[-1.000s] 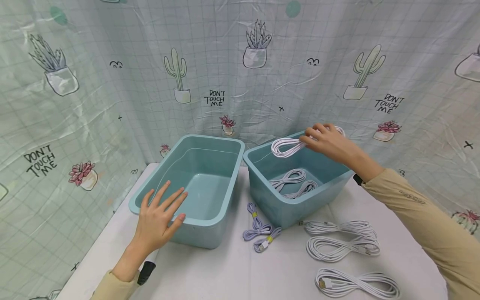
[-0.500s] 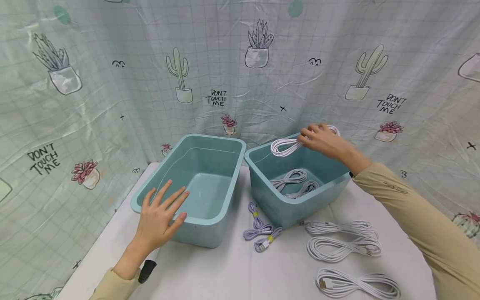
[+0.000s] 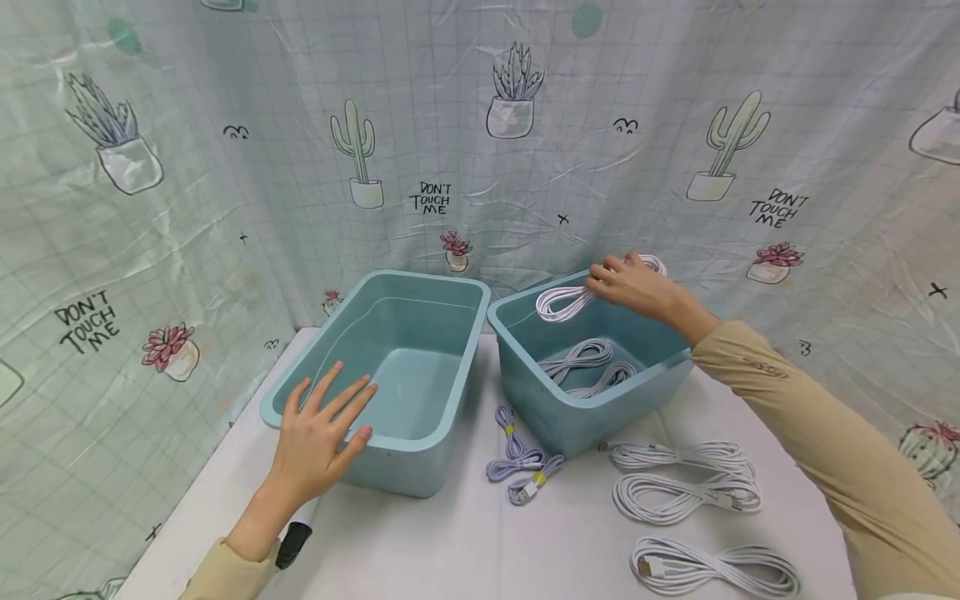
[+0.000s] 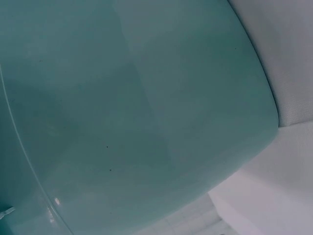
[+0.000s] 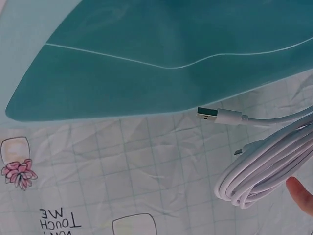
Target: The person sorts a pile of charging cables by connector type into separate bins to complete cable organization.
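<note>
Above the right teal bin (image 3: pixel 555 417), my right hand (image 3: pixel 633 287) grips a coiled white USB cable (image 3: pixel 561 305) by its middle, loops sticking out on both sides. In the right wrist view the cable (image 5: pixel 269 166) shows its USB plug (image 5: pixel 208 113) and one fingertip (image 5: pixel 299 193). Two more coiled white cables (image 3: pixel 585 357) lie on that bin's floor. My left hand (image 3: pixel 311 437) has its fingers spread over the near left rim of the left teal bin (image 3: pixel 450 417); whether it touches the rim is unclear. Only the bin's outer wall (image 4: pixel 146 122) fills the left wrist view.
Several coiled white cables (image 3: pixel 686 497) lie on the white table (image 3: pixel 555 550) at the front right. Small lilac cables (image 3: pixel 517 458) with yellow ties lie between the bins. A patterned curtain (image 3: pixel 285 208) hangs close behind both bins.
My right hand, holding the white cable, has moved a little left above the right bin. My left hand has stayed in place.
</note>
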`<action>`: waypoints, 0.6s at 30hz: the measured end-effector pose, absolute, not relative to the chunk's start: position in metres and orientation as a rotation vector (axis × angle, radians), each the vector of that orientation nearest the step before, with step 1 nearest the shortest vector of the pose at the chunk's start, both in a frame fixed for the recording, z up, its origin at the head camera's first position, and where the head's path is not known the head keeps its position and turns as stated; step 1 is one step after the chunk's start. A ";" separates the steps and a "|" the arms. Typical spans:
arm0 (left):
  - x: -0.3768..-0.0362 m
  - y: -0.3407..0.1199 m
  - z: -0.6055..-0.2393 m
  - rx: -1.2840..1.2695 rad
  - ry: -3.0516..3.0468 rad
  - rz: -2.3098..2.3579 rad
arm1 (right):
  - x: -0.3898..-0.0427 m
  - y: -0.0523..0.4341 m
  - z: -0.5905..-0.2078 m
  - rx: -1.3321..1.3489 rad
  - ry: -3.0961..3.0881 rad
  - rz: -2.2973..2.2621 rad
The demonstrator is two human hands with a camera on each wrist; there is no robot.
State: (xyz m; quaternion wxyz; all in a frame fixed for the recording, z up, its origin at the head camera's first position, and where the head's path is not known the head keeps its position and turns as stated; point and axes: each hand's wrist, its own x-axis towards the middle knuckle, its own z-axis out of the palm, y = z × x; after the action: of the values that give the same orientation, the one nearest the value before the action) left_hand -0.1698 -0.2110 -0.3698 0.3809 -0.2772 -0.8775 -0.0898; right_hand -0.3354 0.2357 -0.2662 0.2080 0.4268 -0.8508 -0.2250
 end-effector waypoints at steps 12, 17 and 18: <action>-0.172 -0.212 -0.371 -0.712 -2.228 -0.242 | -0.335 0.243 -0.271 1.167 -2.267 -0.631; -0.173 -0.212 -0.372 -0.713 -2.224 -0.242 | -0.330 0.244 -0.270 1.164 -2.245 -0.637; -0.173 -0.212 -0.372 -0.713 -2.222 -0.242 | -0.330 0.244 -0.270 1.167 -2.241 -0.625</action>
State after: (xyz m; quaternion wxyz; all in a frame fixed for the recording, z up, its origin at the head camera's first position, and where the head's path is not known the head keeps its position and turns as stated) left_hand -0.1727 -0.2121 -0.3717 0.3875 -0.2802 -0.8731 -0.0950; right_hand -0.3298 0.2443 -0.2702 0.2660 0.4320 -0.8300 -0.2315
